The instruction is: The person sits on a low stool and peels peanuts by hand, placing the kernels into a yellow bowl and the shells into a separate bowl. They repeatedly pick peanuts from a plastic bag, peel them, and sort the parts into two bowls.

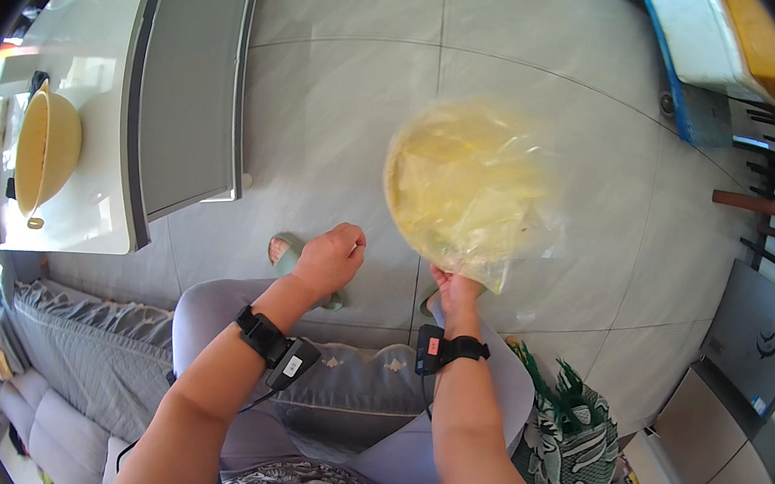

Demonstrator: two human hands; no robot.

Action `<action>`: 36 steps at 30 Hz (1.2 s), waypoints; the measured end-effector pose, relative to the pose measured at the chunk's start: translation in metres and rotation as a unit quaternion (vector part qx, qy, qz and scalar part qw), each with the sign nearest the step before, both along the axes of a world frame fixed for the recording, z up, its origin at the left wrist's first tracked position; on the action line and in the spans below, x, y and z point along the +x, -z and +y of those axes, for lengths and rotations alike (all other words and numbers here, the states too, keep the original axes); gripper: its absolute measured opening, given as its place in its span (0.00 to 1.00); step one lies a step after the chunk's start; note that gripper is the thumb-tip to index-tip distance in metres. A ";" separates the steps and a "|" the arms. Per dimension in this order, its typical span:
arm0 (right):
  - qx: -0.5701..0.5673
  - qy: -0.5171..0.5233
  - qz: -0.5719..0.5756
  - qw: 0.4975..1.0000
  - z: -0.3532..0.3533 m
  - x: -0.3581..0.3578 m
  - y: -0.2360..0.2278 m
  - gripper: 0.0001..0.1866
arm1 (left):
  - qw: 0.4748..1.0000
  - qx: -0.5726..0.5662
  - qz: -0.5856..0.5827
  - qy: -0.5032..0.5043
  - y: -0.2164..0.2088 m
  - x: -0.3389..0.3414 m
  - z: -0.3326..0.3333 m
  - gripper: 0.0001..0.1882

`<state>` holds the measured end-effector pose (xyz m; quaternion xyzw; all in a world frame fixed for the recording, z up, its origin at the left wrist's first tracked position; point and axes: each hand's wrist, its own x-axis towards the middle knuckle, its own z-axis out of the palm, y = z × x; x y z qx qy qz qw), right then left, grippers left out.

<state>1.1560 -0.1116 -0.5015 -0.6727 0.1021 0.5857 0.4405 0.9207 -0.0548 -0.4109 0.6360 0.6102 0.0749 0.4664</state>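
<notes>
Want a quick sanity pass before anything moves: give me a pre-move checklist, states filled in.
1. Right hand gripping the yellow plastic bag: ok, at its near edge.
2. Left hand clear of the bag: ok, curled and apart from it.
3. Left hand empty: cannot tell, the palm is hidden.
4. Bag contents known: cannot tell, blurred and creased plastic.
5. Yellow bowl out of the way: ok, on the table at far left.
6. Wrist devices strapped on: ok, both wrists.

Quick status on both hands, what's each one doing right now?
Left hand: closed, fingers curled; nothing visible in it.
Right hand: closed, holding the near edge of the plastic-covered round yellow container.
</notes>
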 end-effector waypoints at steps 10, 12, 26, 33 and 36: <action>0.004 0.122 -0.034 0.992 -0.031 -0.070 0.008 0.12 | 0.994 0.106 -0.028 0.017 -0.033 -0.074 -0.052 0.04; -0.006 0.008 -0.160 0.987 -0.036 -0.068 -0.008 0.12 | 0.992 0.122 -0.029 0.027 -0.044 -0.076 -0.061 0.05; 0.132 -0.653 -0.662 0.345 0.039 -0.058 -0.080 0.28 | 0.994 -0.086 -0.068 -0.023 0.033 -0.003 -0.039 0.10; -0.066 -0.773 -0.421 0.470 0.094 -0.023 -0.015 0.35 | 0.991 0.044 -0.037 -0.121 0.085 0.013 -0.001 0.14; -0.048 -0.768 -0.467 0.436 0.101 -0.022 0.012 0.34 | 0.984 0.002 -0.037 -0.177 0.093 0.010 0.004 0.17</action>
